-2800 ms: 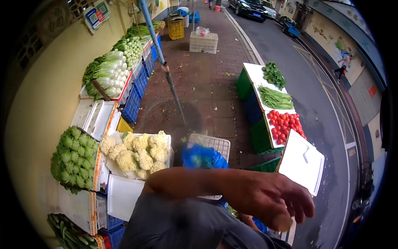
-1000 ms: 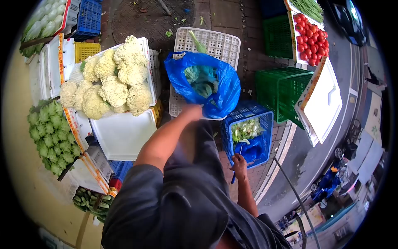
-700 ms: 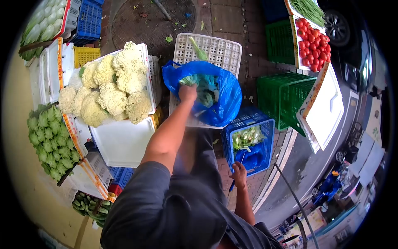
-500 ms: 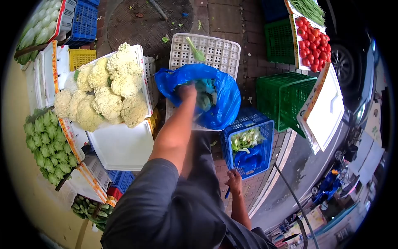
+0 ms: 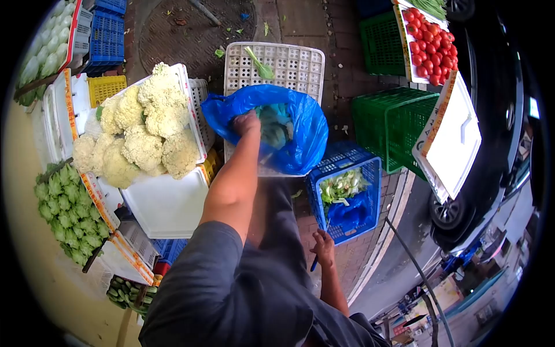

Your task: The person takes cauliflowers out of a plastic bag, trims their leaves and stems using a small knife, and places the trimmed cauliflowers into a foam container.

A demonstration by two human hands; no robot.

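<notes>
A blue plastic bag (image 5: 309, 127) stands open-mouthed on an upturned white plastic crate (image 5: 306, 63), with bluish-green contents inside that I cannot make out clearly. My left hand (image 5: 247, 122) is at the left inner side of the bag's mouth, fingers curled on the plastic; the fingertips are partly hidden. Lower right, my right hand (image 5: 324, 247) is closed around a knife (image 5: 314, 265) with a blue handle, its thin blade pointing up beside a blue crate (image 5: 347, 235). Cut leafy trimmings (image 5: 345, 186) lie in that crate on blue plastic. A loose green leaf (image 5: 263, 69) rests on the white crate.
Cauliflowers (image 5: 141, 144) are heaped in a white foam box at left, above green leafy heads (image 5: 69, 214). On the right stand a green crate (image 5: 384, 124), a tilted white foam box (image 5: 454, 139) and tomatoes (image 5: 430, 49). A dark car (image 5: 491, 144) is beyond the curb.
The whole view has shifted slightly left and up. My left hand stays at the bag, with its fingers showing more. My right hand keeps hold of the knife; the car shows more.
</notes>
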